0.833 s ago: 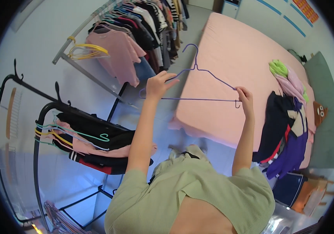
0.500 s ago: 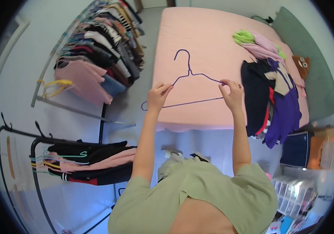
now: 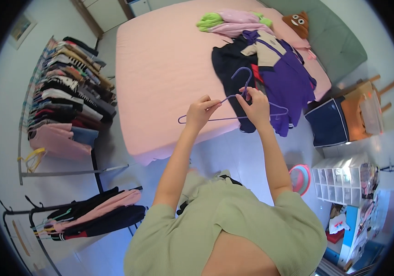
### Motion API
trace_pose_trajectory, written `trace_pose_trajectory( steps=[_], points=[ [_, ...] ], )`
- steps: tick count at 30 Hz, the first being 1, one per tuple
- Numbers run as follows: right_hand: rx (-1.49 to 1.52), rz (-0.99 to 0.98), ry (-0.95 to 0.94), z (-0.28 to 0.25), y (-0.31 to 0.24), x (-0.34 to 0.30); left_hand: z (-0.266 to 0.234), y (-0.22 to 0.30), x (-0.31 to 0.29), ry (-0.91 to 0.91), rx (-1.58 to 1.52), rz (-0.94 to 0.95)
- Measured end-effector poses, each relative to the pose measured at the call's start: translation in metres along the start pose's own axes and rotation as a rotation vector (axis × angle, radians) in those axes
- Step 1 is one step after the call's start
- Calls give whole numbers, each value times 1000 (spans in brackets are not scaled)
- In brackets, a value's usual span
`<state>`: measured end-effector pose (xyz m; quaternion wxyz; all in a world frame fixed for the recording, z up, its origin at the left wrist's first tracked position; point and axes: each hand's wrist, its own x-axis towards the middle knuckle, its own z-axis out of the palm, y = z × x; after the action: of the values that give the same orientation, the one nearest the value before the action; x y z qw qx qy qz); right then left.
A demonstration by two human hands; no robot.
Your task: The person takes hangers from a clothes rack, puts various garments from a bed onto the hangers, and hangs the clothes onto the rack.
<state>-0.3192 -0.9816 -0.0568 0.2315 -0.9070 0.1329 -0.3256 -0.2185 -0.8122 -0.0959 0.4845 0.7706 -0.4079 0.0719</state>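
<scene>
A purple clothes hanger (image 3: 226, 119) is held up in front of me with its hook pointing away. My left hand (image 3: 201, 112) pinches its left shoulder. My right hand (image 3: 255, 105) grips it near the neck, just below the hook. Beyond the hanger, on the right side of the bed, lie a dark navy garment (image 3: 229, 69) and a purple garment (image 3: 286, 76) with a beige panel, their lower ends over the bed's near edge. Farther back is a bundled pink and lime-green garment (image 3: 233, 20).
The bed (image 3: 160, 83) has a pink sheet and a green headboard (image 3: 344, 41). At left, a rail holds many hung clothes (image 3: 68, 92); nearer stands a black rack with several garments (image 3: 100, 211). Right are a navy storage box (image 3: 328, 122), a white drawer unit (image 3: 339, 179) and a pink-rimmed basin (image 3: 300, 179).
My view has turned right, toward the clothes on the bed. My right hand has shifted from the hanger's right shoulder to near its neck; my left hand still holds the left shoulder.
</scene>
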Motion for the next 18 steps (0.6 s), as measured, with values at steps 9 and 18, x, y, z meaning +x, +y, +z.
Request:
trace_pose_trajectory(
  steps=[9, 18],
  points=[
    [13, 122, 209, -27, 88, 35, 95, 5, 82, -174, -258, 115],
    [-86, 287, 115, -11, 173, 129, 149, -38, 196, -422, -179, -24]
  ],
)
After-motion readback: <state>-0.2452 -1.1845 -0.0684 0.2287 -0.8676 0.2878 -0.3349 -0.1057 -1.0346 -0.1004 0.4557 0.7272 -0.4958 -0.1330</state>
